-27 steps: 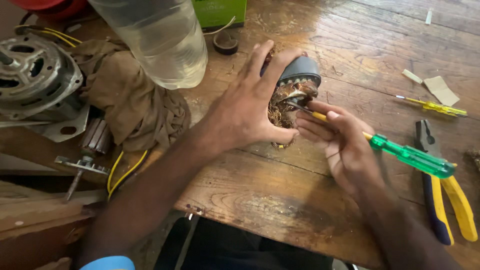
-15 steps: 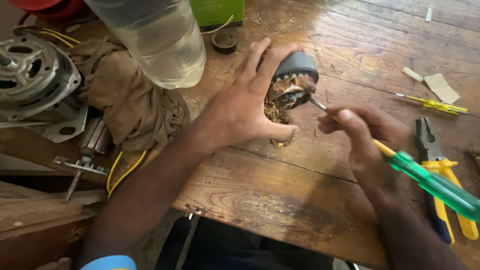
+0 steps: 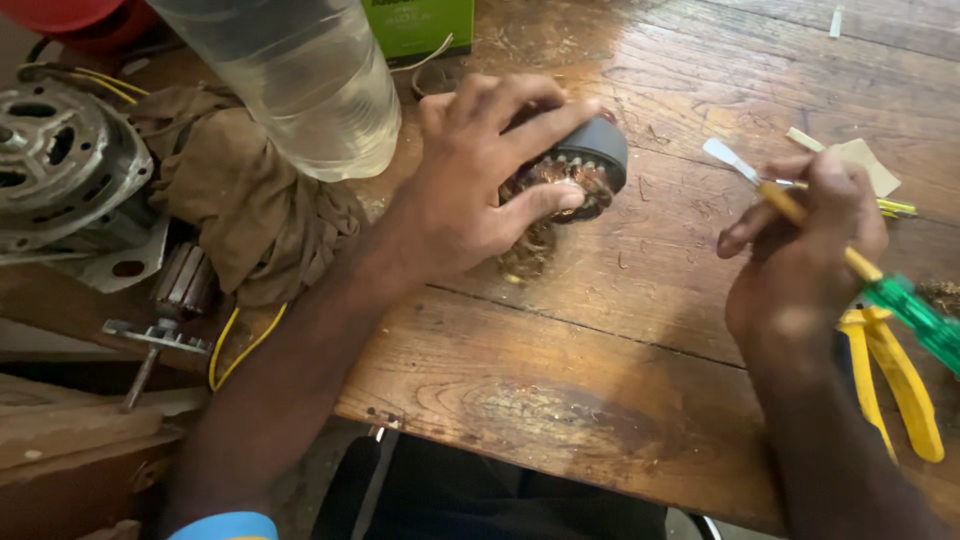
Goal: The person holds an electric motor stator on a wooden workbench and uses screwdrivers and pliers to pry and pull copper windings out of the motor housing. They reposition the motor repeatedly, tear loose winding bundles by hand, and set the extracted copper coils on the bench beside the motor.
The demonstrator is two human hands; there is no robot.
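The left hand [image 3: 480, 175] grips a small motor stator [image 3: 575, 175], a grey ring packed with copper windings, and holds it tilted on the wooden desk [image 3: 560, 400] about midway between the left and right edges, toward the far side. The fingers [image 3: 545, 120] wrap over the grey ring from above and the thumb presses just below the windings. Loose strands of copper wire [image 3: 525, 255] trail from the stator onto the desk under the palm.

The right hand [image 3: 800, 240] is clenched around a screwdriver [image 3: 790, 205] with a yellow shaft and a green transparent handle; its flat tip points toward the stator but stands clear of it, with bare wood between them. Just under this hand, near the right edge of the desk, lie yellow-handled pliers [image 3: 895, 385]. A second thin yellow screwdriver [image 3: 895, 208] and a scrap of tan card [image 3: 870, 160] rest beyond the hand.

At the far left part of the desk lies a large clear plastic bottle [image 3: 300, 80]; whether it holds anything cannot be told. Beside it is a crumpled brown rag [image 3: 240, 200], and left of the rag a bigger metal motor housing [image 3: 60, 170] with yellow wires [image 3: 240, 340]. A green box [image 3: 415, 25] sits at the far edge.
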